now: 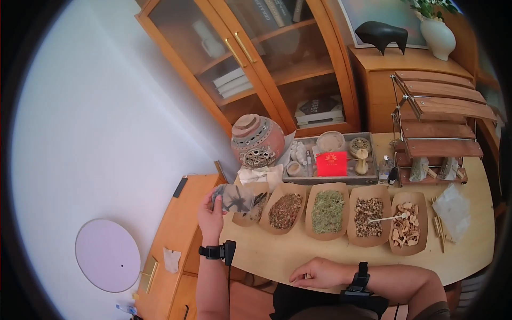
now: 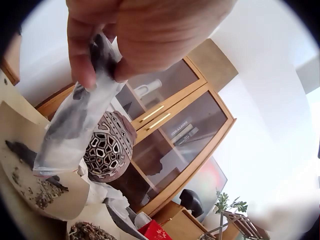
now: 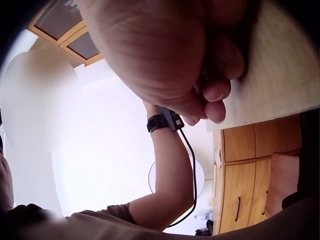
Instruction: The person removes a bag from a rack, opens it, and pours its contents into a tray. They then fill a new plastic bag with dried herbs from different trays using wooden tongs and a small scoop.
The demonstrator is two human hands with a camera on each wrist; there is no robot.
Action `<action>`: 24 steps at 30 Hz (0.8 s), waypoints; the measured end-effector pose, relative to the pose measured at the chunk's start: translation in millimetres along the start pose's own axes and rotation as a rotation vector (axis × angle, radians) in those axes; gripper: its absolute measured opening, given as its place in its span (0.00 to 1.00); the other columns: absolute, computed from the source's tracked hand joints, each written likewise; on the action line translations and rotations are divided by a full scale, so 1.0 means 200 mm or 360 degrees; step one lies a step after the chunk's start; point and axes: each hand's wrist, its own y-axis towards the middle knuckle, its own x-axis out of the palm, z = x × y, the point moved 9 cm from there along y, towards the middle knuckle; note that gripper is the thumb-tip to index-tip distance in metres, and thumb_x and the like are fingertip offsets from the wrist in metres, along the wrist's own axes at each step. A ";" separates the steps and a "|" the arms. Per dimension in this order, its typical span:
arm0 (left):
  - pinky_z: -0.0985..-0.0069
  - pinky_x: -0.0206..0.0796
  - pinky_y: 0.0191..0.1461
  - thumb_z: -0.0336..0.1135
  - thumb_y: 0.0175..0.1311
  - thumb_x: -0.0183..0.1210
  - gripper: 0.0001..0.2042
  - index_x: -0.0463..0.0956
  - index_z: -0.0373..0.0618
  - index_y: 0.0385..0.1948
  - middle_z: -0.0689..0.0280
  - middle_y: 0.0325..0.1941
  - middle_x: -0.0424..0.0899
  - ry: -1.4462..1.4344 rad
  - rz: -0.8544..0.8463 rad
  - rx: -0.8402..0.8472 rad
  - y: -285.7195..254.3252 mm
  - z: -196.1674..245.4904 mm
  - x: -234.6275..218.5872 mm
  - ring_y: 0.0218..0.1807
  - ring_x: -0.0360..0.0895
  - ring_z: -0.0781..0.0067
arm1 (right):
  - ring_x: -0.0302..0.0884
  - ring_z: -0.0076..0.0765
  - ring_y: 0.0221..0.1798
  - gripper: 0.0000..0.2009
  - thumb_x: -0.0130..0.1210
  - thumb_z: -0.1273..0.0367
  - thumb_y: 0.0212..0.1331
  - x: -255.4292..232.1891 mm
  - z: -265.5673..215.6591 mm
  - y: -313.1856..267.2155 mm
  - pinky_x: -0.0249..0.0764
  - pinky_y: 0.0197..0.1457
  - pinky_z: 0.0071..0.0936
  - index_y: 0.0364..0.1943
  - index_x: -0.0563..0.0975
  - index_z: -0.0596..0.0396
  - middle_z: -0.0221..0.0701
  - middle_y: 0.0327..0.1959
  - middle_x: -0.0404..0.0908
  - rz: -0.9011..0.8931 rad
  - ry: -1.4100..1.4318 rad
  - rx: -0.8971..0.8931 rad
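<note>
My left hand (image 1: 211, 216) pinches a clear plastic bag (image 1: 234, 198) with dark pieces inside, held over the leftmost paper tray (image 1: 238, 220). In the left wrist view the bag (image 2: 67, 135) hangs from the thumb and fingers (image 2: 86, 75), its lower end above dark pieces and small bits in that tray. My right hand (image 1: 322, 273) rests at the table's front edge with its fingers curled; in the right wrist view the curled fingers (image 3: 216, 100) show nothing held, though part of the palm is hidden.
More paper trays hold reddish bits (image 1: 285, 212), green herb (image 1: 328, 212), brown chunks (image 1: 368, 216) and pale slices (image 1: 406, 224). Behind stand a clay pot (image 1: 258, 140) and a grey tray (image 1: 341, 180) with a red packet (image 1: 332, 164). A wooden rack (image 1: 440, 148) stands right, near a plastic bag (image 1: 453, 210).
</note>
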 end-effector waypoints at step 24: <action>0.73 0.71 0.40 0.35 0.69 0.69 0.09 0.88 0.38 0.41 0.62 0.36 0.85 0.0543 0.0197 0.0499 0.07 0.21 0.08 0.36 0.79 0.72 | 0.85 0.44 0.37 0.12 0.60 0.63 0.70 0.01 0.02 0.01 0.79 0.45 0.37 0.49 0.84 0.55 0.39 0.35 0.87 -0.0019 0.0047 -0.0136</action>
